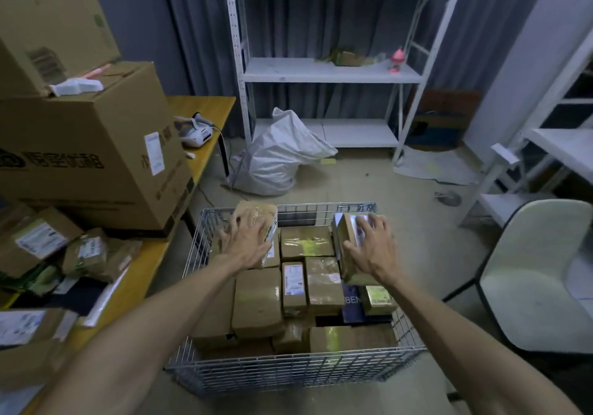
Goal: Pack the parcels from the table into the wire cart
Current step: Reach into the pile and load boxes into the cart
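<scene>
The left parcel [253, 214] was held by the left hand [248, 243] and the right parcel [342, 229] gripped by the right hand [372, 247], over the far end of the wire cart [288, 373]. On so full a stack, either could be tipped over the rim if released tilted.

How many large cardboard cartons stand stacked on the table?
2: the lower carton resting on the table, the upper carton on top of it at top left. Others may lie outside the frame.
</scene>
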### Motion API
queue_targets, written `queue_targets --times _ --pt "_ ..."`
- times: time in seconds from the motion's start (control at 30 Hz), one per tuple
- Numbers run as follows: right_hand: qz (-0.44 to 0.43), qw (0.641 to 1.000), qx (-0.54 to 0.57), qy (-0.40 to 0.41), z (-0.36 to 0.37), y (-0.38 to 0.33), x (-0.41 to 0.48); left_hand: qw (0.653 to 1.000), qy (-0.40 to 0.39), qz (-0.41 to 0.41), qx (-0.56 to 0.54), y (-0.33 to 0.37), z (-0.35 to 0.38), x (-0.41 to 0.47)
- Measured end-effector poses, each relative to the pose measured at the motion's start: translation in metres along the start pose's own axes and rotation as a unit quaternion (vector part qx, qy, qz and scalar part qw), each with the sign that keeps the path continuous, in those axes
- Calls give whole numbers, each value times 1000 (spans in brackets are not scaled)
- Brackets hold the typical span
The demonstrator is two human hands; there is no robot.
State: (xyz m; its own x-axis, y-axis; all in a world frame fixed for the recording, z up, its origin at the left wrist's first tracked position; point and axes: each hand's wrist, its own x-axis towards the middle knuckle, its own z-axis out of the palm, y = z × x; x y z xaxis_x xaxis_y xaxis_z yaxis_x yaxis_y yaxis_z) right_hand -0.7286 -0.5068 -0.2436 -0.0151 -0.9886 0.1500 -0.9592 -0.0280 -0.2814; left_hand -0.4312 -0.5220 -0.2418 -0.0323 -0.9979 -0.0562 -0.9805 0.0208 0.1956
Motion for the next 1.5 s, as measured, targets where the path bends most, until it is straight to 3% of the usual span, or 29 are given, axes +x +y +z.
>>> queue_targets --times 0.87,1.17,1.5 --pt "80 989 -37 -115 96 34 154 991 -103 63 -57 -3 89 206" --pt "40 989 -9 -139 159 51 205 988 -147 21 -41 -4 144 243" --pt "-22 984 21 -175 284 74 273 987 -149 -24 -61 8 250 306"
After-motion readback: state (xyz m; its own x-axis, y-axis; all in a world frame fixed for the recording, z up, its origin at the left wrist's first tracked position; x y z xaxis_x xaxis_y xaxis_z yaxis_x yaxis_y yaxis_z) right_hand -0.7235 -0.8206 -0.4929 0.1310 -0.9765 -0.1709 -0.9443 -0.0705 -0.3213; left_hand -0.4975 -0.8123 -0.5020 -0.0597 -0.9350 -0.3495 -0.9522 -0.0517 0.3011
